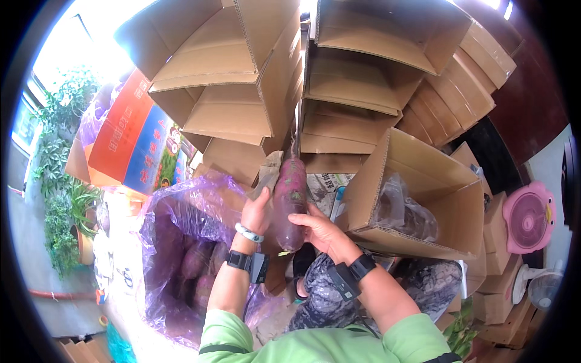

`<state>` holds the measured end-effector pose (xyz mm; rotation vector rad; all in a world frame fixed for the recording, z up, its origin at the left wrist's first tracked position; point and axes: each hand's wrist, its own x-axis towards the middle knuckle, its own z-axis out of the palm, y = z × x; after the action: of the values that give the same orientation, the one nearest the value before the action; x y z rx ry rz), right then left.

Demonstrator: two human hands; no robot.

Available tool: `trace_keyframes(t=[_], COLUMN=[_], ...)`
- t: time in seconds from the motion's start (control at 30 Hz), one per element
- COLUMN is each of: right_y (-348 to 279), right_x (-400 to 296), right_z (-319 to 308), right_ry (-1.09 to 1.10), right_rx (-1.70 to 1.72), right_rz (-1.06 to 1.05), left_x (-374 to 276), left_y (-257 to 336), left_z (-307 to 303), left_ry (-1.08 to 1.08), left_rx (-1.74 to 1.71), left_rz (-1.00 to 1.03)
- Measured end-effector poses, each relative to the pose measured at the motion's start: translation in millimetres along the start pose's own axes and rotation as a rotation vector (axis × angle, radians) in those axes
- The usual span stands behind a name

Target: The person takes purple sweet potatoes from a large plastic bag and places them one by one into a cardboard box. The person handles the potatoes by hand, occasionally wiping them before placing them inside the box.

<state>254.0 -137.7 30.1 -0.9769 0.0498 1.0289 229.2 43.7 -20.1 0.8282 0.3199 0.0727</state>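
Note:
A long purple-red radish with patches of green and a thin root tip is held upright before me, root end away. My right hand grips its lower right side, thumb across the front. In my left hand is a brown cloth, which lies along the radish's left side; the fingers behind it are hidden. To the left, a purple plastic liner bag surrounds several more radishes. An open cardboard box stands on the right, with clear plastic bags inside.
Stacked open cardboard boxes rise ahead on the left, with another stack on the right. A printed orange and blue carton stands at the left, near green plants. A pink fan is at the far right.

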Motion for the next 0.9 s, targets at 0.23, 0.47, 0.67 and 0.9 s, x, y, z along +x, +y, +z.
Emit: trace_keyframes(t=[0.23, 0.47, 0.67, 0.9], right_y=[0, 6, 5, 8], right_x=[0, -3, -9, 18], right_z=[6, -2, 5, -6], right_ry=[0.209, 0.155, 0.155, 0.203], right_rx=[-0.089, -0.087, 0.012, -0.116], right_rz=[-0.071, -0.070, -0.017, -0.325], left_x=[-35, 24, 59, 4], left_y=[28, 28, 7, 3], left_z=[21, 24, -9, -3], left_ry=[-0.475, -0.391, 0.020, 0.165], left_rx=[1.093, 1.124, 1.196, 0.424], left_rz=[0.536, 0.439, 0.392, -0.050])
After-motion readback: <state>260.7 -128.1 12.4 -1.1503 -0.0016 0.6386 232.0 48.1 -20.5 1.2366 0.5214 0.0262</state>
